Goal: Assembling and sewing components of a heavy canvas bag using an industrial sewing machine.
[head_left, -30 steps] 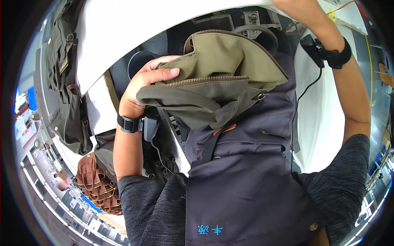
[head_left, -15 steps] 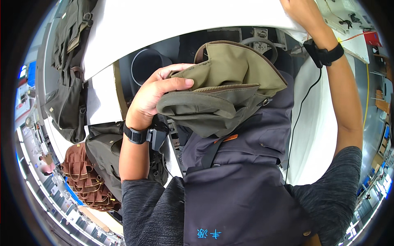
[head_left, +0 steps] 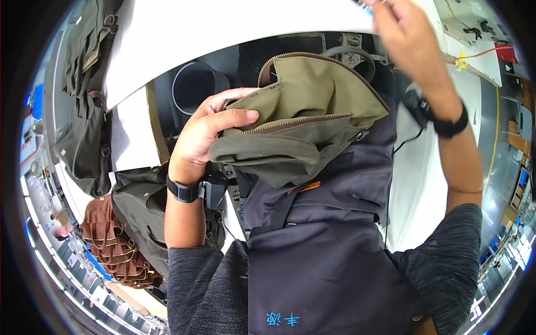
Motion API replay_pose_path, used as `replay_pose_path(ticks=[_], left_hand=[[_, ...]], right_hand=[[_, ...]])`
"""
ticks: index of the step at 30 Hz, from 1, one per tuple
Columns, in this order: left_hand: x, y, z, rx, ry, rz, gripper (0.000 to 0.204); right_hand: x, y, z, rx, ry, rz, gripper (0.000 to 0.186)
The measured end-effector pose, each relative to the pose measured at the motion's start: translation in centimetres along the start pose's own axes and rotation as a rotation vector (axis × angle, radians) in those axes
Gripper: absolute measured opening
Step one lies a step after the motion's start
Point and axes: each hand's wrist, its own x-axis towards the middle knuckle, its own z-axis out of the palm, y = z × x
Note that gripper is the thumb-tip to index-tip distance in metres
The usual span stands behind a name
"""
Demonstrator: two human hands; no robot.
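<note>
An olive-green bag (head_left: 268, 156) rests on my lap, its zipped mouth gaping and the lighter green lining (head_left: 312, 89) showing. My left hand (head_left: 209, 125) grips the bag's left edge, thumb on the lining and the other fingers behind the cloth. A padded handle (head_left: 268, 149) curves over the near side, below the zipper. Beyond the bag at the upper right, my right hand (head_left: 407, 42) is raised over the white table, smeared by motion. Its fingers are closed round a small thing with a bit of blue, cut by the top edge, whose kind I cannot make out.
The white table (head_left: 223, 28) curves across the top. A dark round bin (head_left: 195, 86) stands under its edge. More dark green bags (head_left: 86, 139) hang or lie at the left, beside a stack of brown cloth pieces (head_left: 117, 240). A cable runs from my right wrist device.
My right hand has come back from the top edge, down and toward me, and now shows a small bluish thing in its fingers. The left hand keeps its grip on the bag.
</note>
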Motion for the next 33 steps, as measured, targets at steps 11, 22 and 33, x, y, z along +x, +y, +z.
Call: replay_pose_path(ticks=[11,22,33], left_hand=[[0.2,-0.2,0.9,-0.002,0.001,0.007,0.046],[0.3,-0.2,0.9,-0.039,0.012,0.013,0.043],[0.7,-0.8,0.5,-0.055,-0.084,0.119,0.053]], right_hand=[[-6.4,-5.0,6.1,0.475,-0.160,0.078,0.031],[-6.2,-5.4,7.2,0.417,-0.143,-0.080,0.026],[-6.2,-5.1,7.5,0.335,-0.092,-0.120,0.026]])
